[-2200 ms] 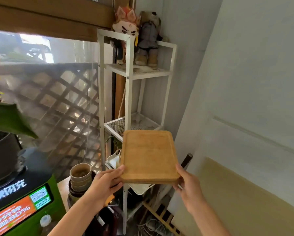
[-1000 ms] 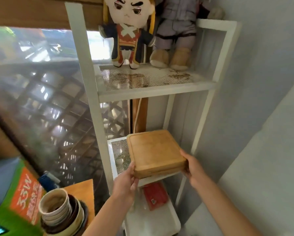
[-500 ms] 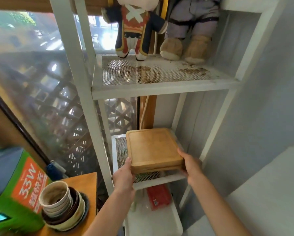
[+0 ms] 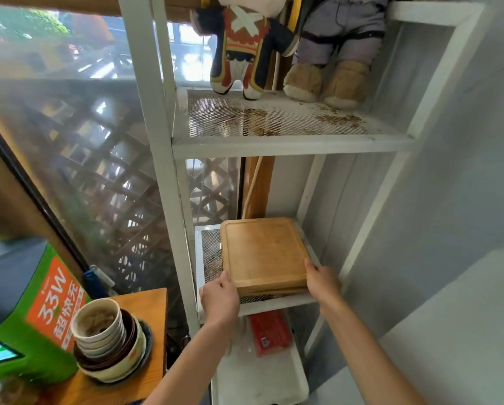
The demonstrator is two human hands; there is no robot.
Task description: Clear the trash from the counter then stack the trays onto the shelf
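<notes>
Between the left hand (image 4: 220, 299) and right hand (image 4: 322, 280), the trays (image 4: 263, 254) are matt, pale wood with a smooth face. Under the grip, the shelf (image 4: 274, 147) is white-painted metal with mesh decks stained with brown patches. Above the grip stand two soft cloth dolls (image 4: 291, 45); left of it, glazed bowls (image 4: 107, 343) sit on a smooth wooden counter (image 4: 145, 305).
</notes>
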